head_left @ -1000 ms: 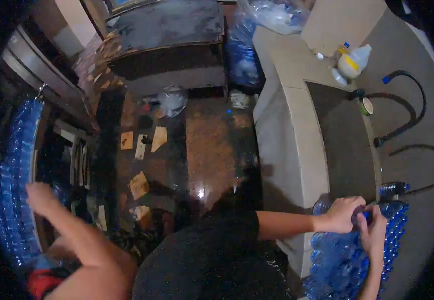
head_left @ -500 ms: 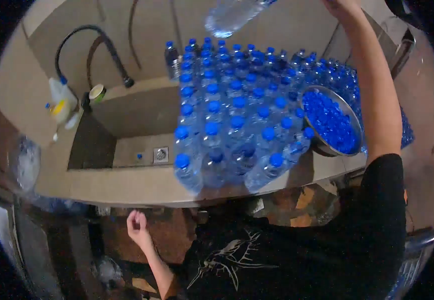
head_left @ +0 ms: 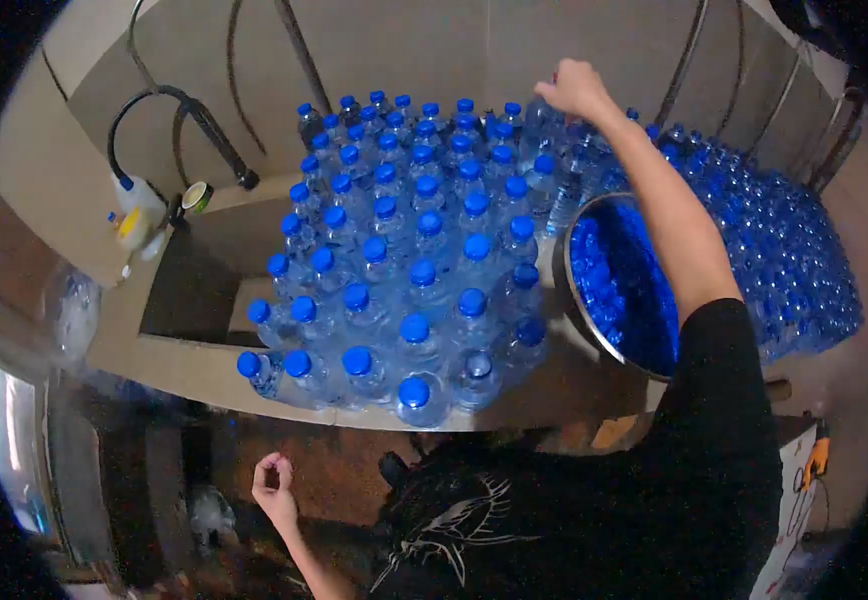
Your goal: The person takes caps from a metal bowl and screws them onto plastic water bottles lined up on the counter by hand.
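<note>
Right grip (head_left: 576, 90) is closed around the upper end of a clear bottle (head_left: 542, 135) at the back of the tabletop (head_left: 194, 370), beside the block of capped bottles (head_left: 424, 275); whether its base touches down cannot be told. Left grip (head_left: 274, 485) hangs in front of the tabletop's edge, fingers curled toward the thumb in a loose ring; whether it pinches anything small cannot be told. Beneath the right forearm, a round metal bowl (head_left: 584, 325) holds many blue caps (head_left: 599, 270). An uncapped bottle (head_left: 477, 372) stands in the front row, and more bottles (head_left: 794, 260) are massed beyond the bowl.
</note>
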Tool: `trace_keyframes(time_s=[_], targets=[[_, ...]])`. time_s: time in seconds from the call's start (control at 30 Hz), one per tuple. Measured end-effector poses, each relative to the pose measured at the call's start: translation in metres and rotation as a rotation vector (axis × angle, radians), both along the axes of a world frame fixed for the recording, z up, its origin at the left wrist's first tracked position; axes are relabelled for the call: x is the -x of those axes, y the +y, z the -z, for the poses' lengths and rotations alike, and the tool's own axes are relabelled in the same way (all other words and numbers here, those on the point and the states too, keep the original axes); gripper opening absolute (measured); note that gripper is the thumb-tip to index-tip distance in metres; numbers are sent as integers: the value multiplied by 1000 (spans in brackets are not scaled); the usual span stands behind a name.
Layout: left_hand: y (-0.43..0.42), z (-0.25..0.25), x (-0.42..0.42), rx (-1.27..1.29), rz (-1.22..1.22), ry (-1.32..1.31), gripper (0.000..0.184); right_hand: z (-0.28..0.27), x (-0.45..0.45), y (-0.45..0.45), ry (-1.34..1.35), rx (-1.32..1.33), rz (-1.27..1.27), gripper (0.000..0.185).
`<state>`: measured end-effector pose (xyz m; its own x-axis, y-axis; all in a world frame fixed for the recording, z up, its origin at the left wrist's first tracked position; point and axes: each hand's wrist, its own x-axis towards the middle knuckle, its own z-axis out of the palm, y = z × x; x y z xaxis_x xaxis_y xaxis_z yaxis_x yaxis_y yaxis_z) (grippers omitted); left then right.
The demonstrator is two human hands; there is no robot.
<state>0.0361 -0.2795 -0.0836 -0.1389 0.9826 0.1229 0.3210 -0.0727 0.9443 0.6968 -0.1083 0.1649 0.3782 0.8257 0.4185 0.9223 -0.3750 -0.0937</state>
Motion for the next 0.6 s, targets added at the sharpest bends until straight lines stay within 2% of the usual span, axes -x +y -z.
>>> trace_keyframes(time_s=[0.1, 0.17, 0.27, 0.37, 0.4, 0.47, 0.5, 0.53, 0.57, 0.6], targets=[[-25, -1, -6, 66, -16, 48, 10, 31, -2, 10, 61, 293, -79, 51], [-32, -2, -6, 111, -21, 37, 11, 54, -5, 13, 48, 316, -74, 52], [-35, 7, 1, 139, -22, -50, 14, 29, 2, 5, 107, 366, -73, 49], [-33, -14, -12, 87, 25, 103, 13, 30, -37, 22, -80, 65, -17, 39], [-34, -10, -12, 107, -33, 96, 15, 45, -62, 33, -221, 43, -40, 41], [-36, -7, -19, 76, 12, 197, 17, 64, -96, 51, -223, 287, -197, 43], [-44, -13, -19, 67, -26, 246, 18, 69, -103, 56, -124, 323, -221, 46], [-50, -41, -37, 157, -69, 318, 23, 101, -145, 76, -245, 87, -432, 47], [-54, -15, -24, 58, -55, 385, 24, 73, -103, 48, -137, 160, -346, 46], [-58, -26, -28, 178, -57, 410, 28, 96, -143, 72, -41, 176, -361, 47]])
